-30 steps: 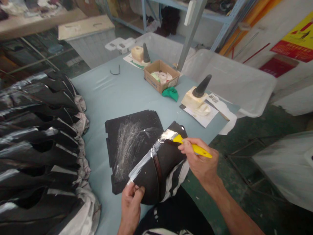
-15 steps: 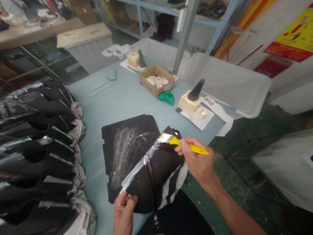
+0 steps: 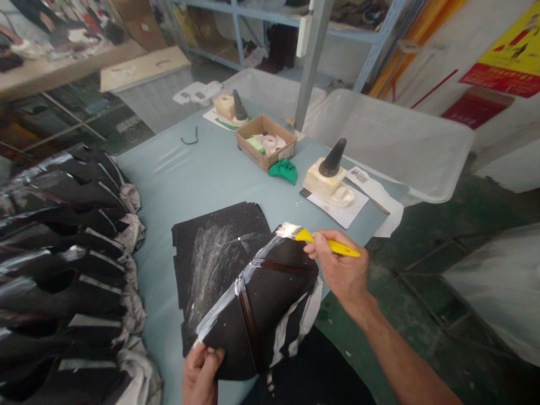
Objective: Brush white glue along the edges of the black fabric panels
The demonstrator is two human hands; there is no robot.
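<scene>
Diagonally, the black piece point(image 3: 272, 298) stretches between the two hands point(image 3: 200, 374) point(image 3: 343, 270).

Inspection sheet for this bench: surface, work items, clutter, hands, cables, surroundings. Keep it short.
Surface: blue-grey tabletop, lightly creased, white specks.
Work items: black piece with white-coated edge; yellow-handled brush; white-smeared black board; row of black pieces at left.
Clutter: cardboard box, green cloth, two cream blocks with black cones.
Hands: left hand holds the piece's near end; right hand grips the brush, bristles at its far end.
Cables: thin dark curved strand, type unclear.
Surroundings: translucent bins, blue shelving, yellow-red poster.
</scene>
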